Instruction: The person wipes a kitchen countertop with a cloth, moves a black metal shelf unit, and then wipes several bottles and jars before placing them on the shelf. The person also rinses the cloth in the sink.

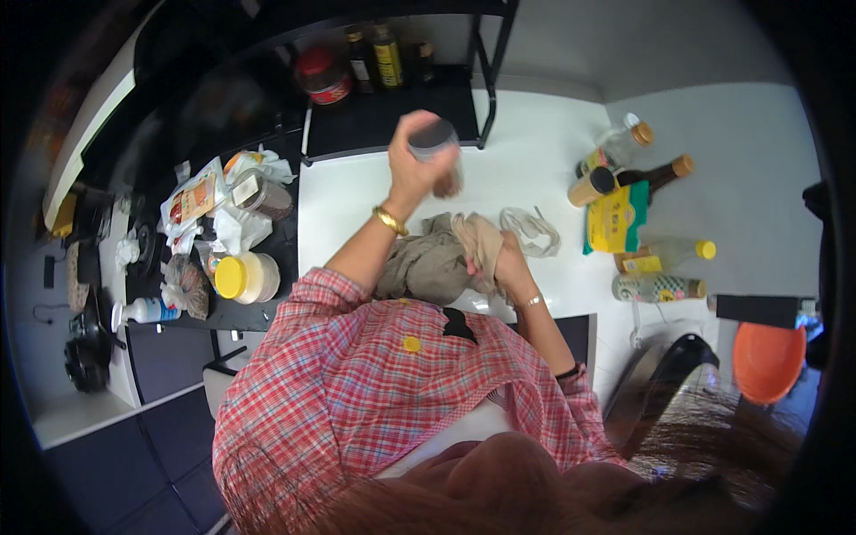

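My left hand [418,150], with a gold bangle at the wrist, grips a clear jar [433,137] with a dark top. The jar is motion-blurred and tilted above the white counter [341,227]; something brownish shows at its lower end. A crumpled grey-brown cloth [424,264] lies on the counter close to my body. My right hand [508,271] is closed on a beige cloth [478,234] at the right side of the grey-brown one, and its folds hide some of my fingers. Just beyond that hand lies a loose loop of whitish strap [531,234].
A black rack [394,114] with bottles and a red-lidded jar [321,77] stands at the back. To the right are several bottles [659,287] and a yellow-green packet [615,217]. Bags [197,194], a yellow-lidded jar [247,277] and a spray bottle [150,309] sit left.
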Motion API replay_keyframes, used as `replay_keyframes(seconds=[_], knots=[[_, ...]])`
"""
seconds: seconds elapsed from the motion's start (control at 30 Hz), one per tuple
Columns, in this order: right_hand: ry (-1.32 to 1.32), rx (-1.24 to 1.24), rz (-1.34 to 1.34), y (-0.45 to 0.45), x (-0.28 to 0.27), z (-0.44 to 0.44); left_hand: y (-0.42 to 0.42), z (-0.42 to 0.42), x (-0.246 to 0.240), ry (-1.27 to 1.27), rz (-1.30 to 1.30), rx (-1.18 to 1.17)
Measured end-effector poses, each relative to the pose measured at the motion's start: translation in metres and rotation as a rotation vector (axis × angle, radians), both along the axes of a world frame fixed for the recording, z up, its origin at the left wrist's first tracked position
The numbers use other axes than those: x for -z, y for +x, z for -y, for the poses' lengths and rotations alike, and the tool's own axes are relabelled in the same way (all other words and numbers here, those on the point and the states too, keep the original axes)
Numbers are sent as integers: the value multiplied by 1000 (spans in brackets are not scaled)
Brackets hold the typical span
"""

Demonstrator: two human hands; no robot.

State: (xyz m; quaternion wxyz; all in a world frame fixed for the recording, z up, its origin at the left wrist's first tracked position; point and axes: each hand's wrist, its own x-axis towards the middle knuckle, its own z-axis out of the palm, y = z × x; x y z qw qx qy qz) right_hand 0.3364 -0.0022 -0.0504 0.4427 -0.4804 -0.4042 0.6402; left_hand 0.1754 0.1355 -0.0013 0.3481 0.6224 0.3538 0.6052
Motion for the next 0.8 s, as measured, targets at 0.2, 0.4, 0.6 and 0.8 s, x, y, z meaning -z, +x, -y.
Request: replay_keyframes(seconds=[0.2, 0.4, 0.6, 0.8], knots=[[134, 351, 638, 38, 54, 11, -89, -106, 42, -160, -170, -492], [168, 446, 505, 44, 92, 10, -152, -174, 74, -185, -284, -692], [307, 504, 568, 41, 88, 8, -180, -193, 84, -234, -534, -753], [198, 545, 451, 39, 90, 10, -143, -150, 56, -222, -585, -807]])
